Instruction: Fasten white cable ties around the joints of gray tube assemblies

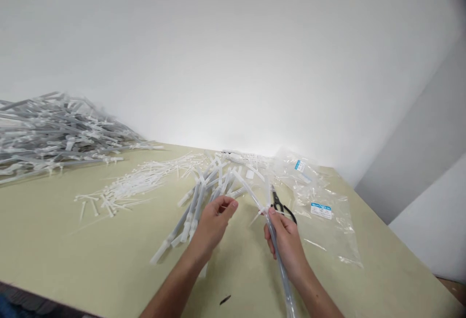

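Table (109, 255) — gap between hands (211, 223) (287, 245) (tube (284, 281) in right)

Tube (283, 272) translucent plastic, smooth; bag (329, 234) glossy plastic film (crinkled); tabletop (120, 255) matt.

Desk (120, 259) was pale yellow-green. Heap of grey tubes (61, 133) lay far left; white cable ties (140, 179) to its right; smaller bunch of tubes (197, 204) mid-desk; black scissors (277, 203) beyond; clear labelled bags (321, 210) farther right; dark scrap (225, 300) near front.
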A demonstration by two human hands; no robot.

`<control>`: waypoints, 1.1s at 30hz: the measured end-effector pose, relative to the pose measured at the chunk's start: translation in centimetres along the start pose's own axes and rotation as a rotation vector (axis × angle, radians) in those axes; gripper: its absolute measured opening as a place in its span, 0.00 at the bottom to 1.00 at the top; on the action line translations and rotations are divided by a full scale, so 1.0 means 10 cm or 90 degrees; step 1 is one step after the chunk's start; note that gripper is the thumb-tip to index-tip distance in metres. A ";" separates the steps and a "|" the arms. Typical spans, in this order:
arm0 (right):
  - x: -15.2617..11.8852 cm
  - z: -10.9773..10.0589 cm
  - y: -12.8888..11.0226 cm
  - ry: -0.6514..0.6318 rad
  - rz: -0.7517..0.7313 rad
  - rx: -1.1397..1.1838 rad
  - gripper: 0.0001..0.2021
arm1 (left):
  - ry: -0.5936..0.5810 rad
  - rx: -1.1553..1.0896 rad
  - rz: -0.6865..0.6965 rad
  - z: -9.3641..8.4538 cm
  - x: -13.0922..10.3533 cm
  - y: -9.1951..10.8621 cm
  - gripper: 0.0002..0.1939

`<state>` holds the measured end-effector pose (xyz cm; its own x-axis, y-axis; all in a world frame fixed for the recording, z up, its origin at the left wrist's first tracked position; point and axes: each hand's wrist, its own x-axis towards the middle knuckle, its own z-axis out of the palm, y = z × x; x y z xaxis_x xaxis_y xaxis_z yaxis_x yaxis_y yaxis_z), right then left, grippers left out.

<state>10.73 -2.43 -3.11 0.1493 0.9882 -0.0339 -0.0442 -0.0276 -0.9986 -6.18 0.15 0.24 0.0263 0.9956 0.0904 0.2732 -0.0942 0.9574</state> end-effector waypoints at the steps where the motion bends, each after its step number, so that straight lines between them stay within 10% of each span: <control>1: 0.01 0.00 0.01 -0.006 0.002 0.011 0.21 | 0.022 0.033 0.008 -0.07 0.05 -0.01 0.18; 15: 0.08 -0.01 0.29 -0.006 0.092 0.000 0.20 | 0.279 0.506 -0.109 -1.25 0.67 -0.56 0.13; 23: 0.06 0.03 0.38 -0.036 0.096 -0.040 0.21 | 0.202 0.723 -0.203 -2.14 0.69 -0.78 0.16; 33: 0.10 0.09 0.41 -0.010 0.089 -0.043 0.24 | 0.145 0.820 -0.218 -2.27 0.91 -0.79 0.16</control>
<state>9.81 -1.43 -7.17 0.1302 0.9764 -0.1723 0.0038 -0.1742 -0.9847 -29.96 9.95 -0.30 -0.3484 0.9351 0.0644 0.9373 0.3482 0.0160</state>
